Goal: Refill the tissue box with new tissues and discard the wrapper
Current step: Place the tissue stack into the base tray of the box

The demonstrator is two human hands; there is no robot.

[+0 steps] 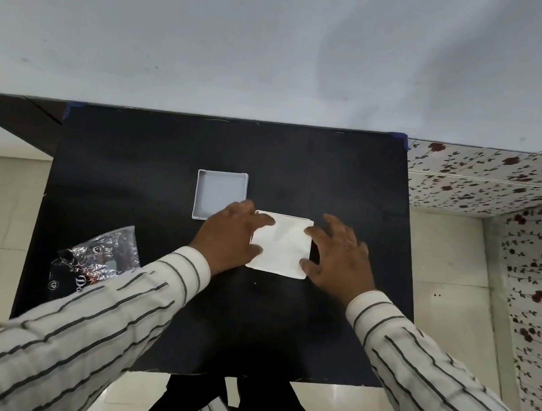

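Head view: the tissues point(283, 245), a square white stack, are lying flat on the black worktop point(131, 159), near its middle. The left hand point(229, 234) is resting against the stack's left edge, fingers spread, with fingertips point(266, 220) lying over the far-left corner and the thumb touching the near-left side. The right hand point(342, 254) is bracketing the right edge, its grip also spread, fingers touching the far-right and near-right corners. The stack is sitting between both hands; neither grip is closing around it. The box point(220, 195), an open white square tray, is standing just beyond and left of the stack, partly covered by the left hand. The wrapper point(97, 258), crinkled clear plastic, is lying near the worktop's left edge, well apart from the stack.
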